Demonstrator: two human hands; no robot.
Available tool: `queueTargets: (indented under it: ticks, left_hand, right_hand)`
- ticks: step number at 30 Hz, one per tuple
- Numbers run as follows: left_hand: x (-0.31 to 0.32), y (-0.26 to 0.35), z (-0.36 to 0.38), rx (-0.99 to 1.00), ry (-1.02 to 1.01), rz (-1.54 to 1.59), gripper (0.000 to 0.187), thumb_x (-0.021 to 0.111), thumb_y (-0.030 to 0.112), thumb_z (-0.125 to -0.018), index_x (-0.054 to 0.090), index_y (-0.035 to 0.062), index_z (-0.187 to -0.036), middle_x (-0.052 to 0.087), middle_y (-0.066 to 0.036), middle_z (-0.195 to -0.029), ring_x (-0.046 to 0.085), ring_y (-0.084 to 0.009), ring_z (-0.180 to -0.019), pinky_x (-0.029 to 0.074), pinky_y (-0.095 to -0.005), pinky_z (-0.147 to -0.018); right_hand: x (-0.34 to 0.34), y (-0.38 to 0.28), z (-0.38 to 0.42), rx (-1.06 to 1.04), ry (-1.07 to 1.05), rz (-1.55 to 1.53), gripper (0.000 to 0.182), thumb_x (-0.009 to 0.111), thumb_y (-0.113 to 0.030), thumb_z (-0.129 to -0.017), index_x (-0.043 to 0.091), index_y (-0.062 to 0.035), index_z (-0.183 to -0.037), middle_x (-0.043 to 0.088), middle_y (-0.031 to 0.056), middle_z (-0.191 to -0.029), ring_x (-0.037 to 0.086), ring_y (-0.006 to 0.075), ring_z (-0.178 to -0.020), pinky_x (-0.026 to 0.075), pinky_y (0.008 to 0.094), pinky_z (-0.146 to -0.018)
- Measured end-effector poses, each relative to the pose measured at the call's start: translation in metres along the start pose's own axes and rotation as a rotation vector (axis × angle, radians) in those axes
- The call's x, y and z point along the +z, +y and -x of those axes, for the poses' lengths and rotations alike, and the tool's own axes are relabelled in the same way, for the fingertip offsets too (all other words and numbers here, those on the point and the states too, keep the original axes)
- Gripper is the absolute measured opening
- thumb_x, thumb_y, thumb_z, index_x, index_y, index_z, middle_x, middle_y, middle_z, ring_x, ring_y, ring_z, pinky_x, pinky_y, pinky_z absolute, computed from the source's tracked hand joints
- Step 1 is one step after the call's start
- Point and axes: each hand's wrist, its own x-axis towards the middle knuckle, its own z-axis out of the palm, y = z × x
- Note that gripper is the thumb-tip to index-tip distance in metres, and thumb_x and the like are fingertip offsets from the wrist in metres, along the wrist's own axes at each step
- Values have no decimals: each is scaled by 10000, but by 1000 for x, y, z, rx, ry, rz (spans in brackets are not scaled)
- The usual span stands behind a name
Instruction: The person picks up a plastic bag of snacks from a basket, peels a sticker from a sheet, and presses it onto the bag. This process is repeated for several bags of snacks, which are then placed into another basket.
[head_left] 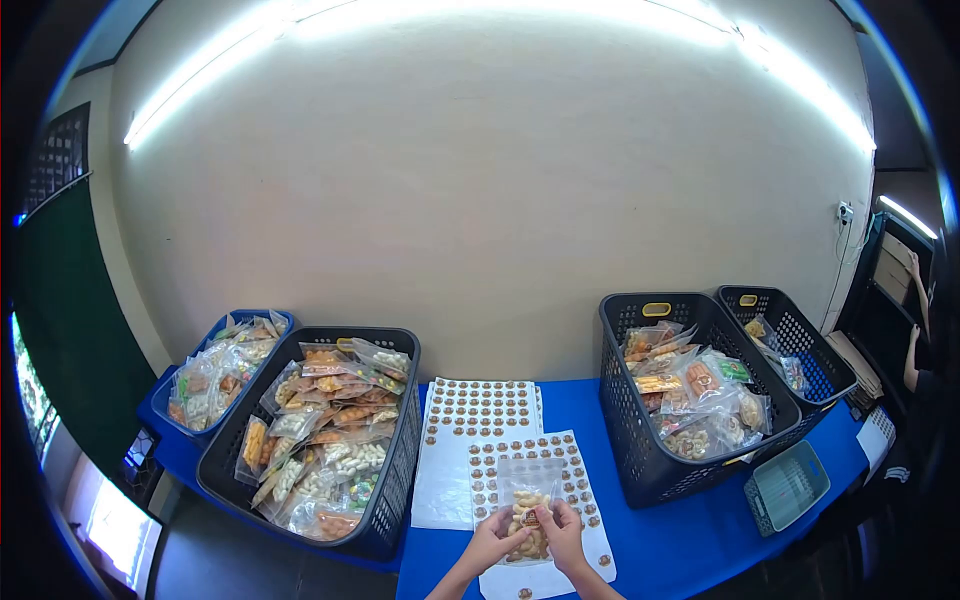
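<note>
A clear plastic snack bag (528,474) with pale brown pieces inside lies over a sheet of round stickers (573,462) at the front of the table. My left hand (488,543) grips the bag's lower left side, fingers closed. On the other side, my right hand (563,537) holds the bag's right edge, its thumb pressed on the front near a small brown round sticker (531,519). Part of the bag's lower edge is hidden by my fingers. Behind lies another sticker sheet (481,405) with rows of the same brown rounds.
Left of the sheets stands a dark basket (404,440) full of bagged snacks, with a blue basket (160,400) behind. Two dark baskets (625,420) (835,375) with bags stand right. A grey-green tray (788,487) sits on the blue-covered table (650,545). A person's arm (912,355) shows far right.
</note>
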Motion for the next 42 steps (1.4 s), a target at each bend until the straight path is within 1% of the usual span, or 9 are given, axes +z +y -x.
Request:
queueTargets:
  ticks: [6,15,18,23,27,30,32,36,42]
  left_hand:
    - [8,12,3,-78,59,-35,437,652,149,-780,473,-53,-1123,575,-85,-1005,558,-109,-897,468,-234,-750]
    - [-2,5,4,-35,-119,5,451,610,120,-811,418,-36,-1187,553,-64,-1038,544,-103,-926,459,-234,-771]
    - [-4,8,5,-108,-110,-20,424,587,105,-824,417,-38,-1185,532,-73,-1091,521,-111,-975,430,-249,-830]
    - [0,-1,0,-24,50,-94,346,545,220,-864,500,-15,-1114,585,-53,-991,547,-86,-871,453,-221,-719]
    - [0,-7,-2,59,129,-155,325,548,252,-865,552,-19,-1044,614,-33,-815,544,-52,-676,443,-192,-580]
    - [1,4,0,122,130,-247,318,537,277,-870,569,-4,-1017,611,-17,-785,522,-41,-642,426,-184,-560]
    - [-4,14,2,70,96,-325,315,525,260,-878,560,-14,-1029,607,-25,-838,526,-52,-722,436,-197,-629]
    - [-8,8,0,136,95,-173,298,521,238,-881,559,-17,-1029,599,-17,-838,519,-49,-748,433,-199,-655]
    - [-4,18,4,128,161,-58,289,548,235,-867,565,-25,-993,593,-11,-766,493,-25,-644,404,-169,-551]
  right_hand:
    - [4,-6,1,16,-54,-33,119,613,-104,-808,554,-6,-841,580,18,-766,521,44,-671,414,181,-586]
    - [-4,6,0,53,2,3,144,628,-115,-802,569,8,-849,603,41,-783,538,59,-664,425,190,-588]
    - [-3,7,-1,55,4,-20,160,622,-130,-809,576,9,-873,605,35,-790,538,58,-685,422,189,-614]
    - [-8,6,0,58,-48,28,172,618,-146,-814,587,-2,-903,611,23,-809,540,56,-729,418,186,-657]
    - [3,-4,5,31,-17,6,149,629,-159,-808,584,-17,-819,553,-22,-714,478,29,-650,374,174,-586]
    - [5,-15,4,-1,-24,68,161,639,-166,-802,569,-29,-756,484,-54,-651,415,18,-597,329,171,-542]
    - [11,-23,4,-7,-14,73,179,645,-170,-798,556,-34,-722,438,-68,-621,373,15,-569,299,172,-520]
    - [12,-17,-2,30,-53,26,176,651,-167,-791,558,-21,-825,529,-30,-724,458,31,-652,364,176,-576]
    - [7,-1,-11,81,-221,1,308,640,-117,-790,504,11,-1035,586,53,-972,554,94,-887,449,223,-762]
